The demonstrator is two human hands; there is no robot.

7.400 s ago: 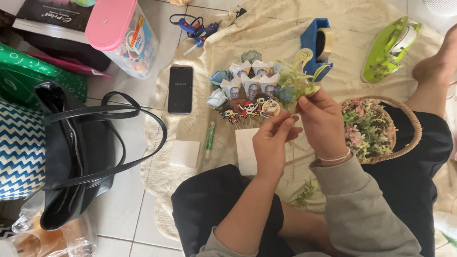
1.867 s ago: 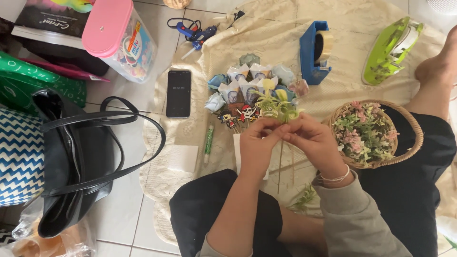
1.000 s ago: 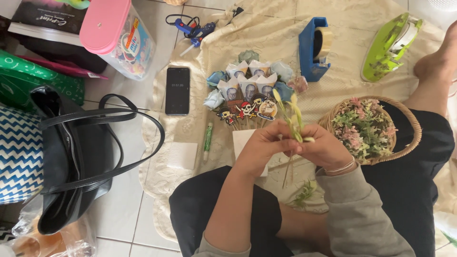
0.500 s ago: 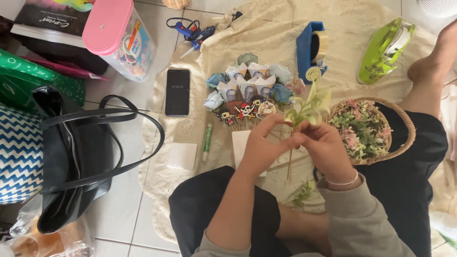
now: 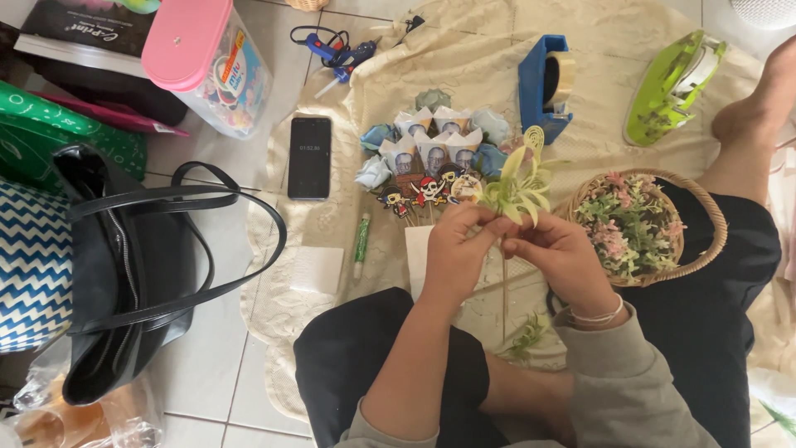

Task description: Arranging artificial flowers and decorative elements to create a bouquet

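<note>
Pale green flower (image 5: pixel 516 195) on one thin stick rises just above two hands, left hand (image 5: pixel 452 249) and right hand (image 5: pixel 557 257) both pinching its stem; one wicker basket (image 5: pixel 715 241) sits right, two tape dispensers farther off.

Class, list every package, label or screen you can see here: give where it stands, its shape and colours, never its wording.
Phone: flat on the floor tiles left of the cloth, black rectangle, screen lit.
Plastic tub: top left, clear box, pink lid, colourful label.
Book: top left corner, dark cover.
Green bag: left edge, glossy green.
Glue tube: on the cloth, slim, green.
</note>
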